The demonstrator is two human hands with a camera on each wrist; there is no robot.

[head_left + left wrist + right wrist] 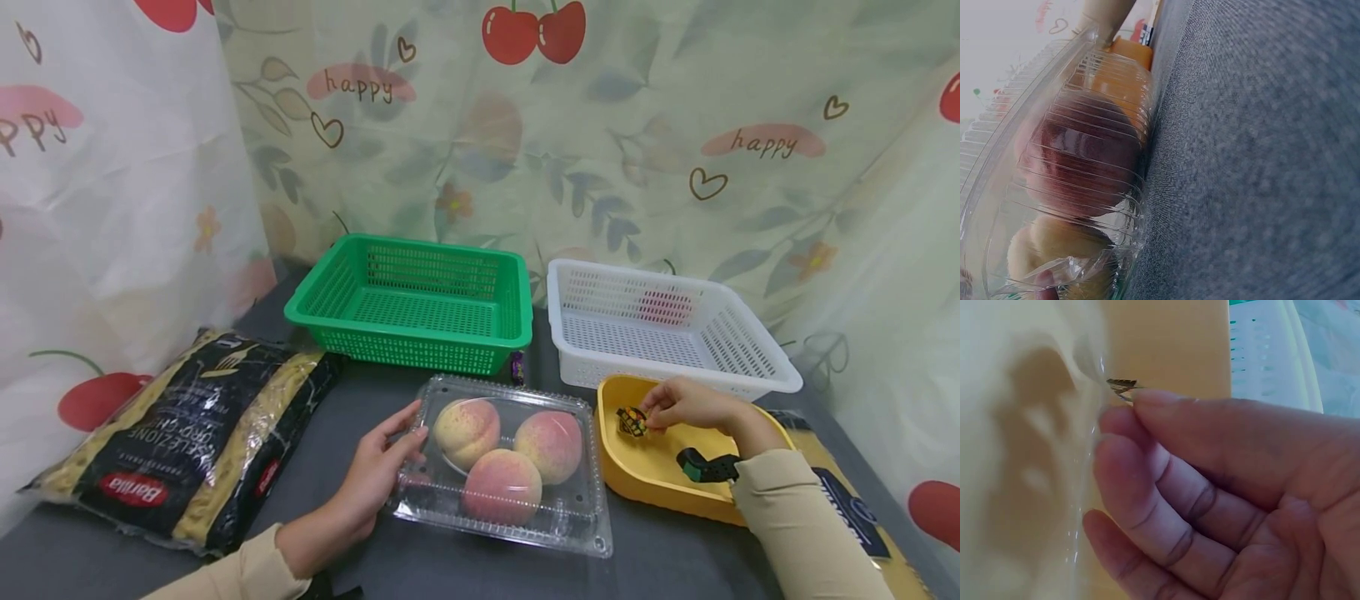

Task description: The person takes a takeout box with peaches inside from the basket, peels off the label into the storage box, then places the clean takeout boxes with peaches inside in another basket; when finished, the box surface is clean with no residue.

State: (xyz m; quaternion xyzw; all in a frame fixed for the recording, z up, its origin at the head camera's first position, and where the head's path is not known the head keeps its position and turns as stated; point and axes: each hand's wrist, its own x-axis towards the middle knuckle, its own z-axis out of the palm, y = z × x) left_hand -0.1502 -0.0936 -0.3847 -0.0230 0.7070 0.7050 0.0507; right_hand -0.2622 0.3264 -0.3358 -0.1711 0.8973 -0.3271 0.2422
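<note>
A clear plastic clamshell box (555, 521) with three pink-and-yellow peaches (502, 486) inside lies on the grey table. My left hand (367, 479) holds its left edge, thumb and fingers at the rim; in the left wrist view a fingertip (1046, 289) shows by the plastic. Over the yellow tray (652, 492), my right hand (693, 404) pinches a small candy in a dark, colourful shiny wrapper (632, 422) between thumb and index finger. The right wrist view shows only the candy's tip (1122, 386) past the fingertips, the other fingers loosely bent.
Behind stand a green basket (420, 343) and a white basket (667, 367). A tiny purple wrapped piece (517, 367) lies by the green one. A large Barilla pasta bag (191, 433) lies left; another packet (851, 508) lies right, partly behind the sleeve. Printed curtains surround the table.
</note>
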